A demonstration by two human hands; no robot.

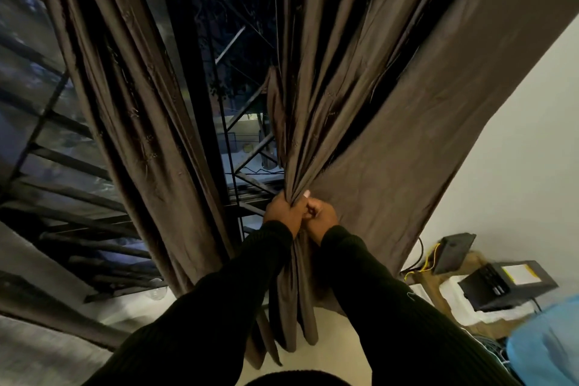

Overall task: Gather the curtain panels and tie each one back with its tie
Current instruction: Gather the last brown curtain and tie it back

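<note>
We count two curtain panels. The right curtain panel (391, 97) is the largest thing before us, spreading from twelve o'clock out toward two o'clock, and we have its lower folds bunched together just above the centre of our view. The left curtain panel (131, 110) hangs from eleven o'clock down toward seven o'clock; it looks drawn into loose folds, but we see nothing wrapped round it. Between the two, the window (232, 78) shows dark glass and metal bars.

We judge the task to be in its first half: the right panel is gathered but not yet tied, and the left one seems untouched by any tie. We cannot make out a tie anywhere, neither a band nor a cord, unless it is hidden inside our grip.

We count two hands, both in black sleeves. Our left hand (283, 208) has its fingers wrapped tight round the bunched fabric. Our right hand (322, 215), touching it at the three o'clock side, has its fingers curled onto the same bunch, perhaps pinching something small; we cannot tell what.

Smaller things sit at four o'clock: two black devices (507, 283) with a yellow cable (427, 260), and a blue cloth (545, 345) at the corner.
</note>
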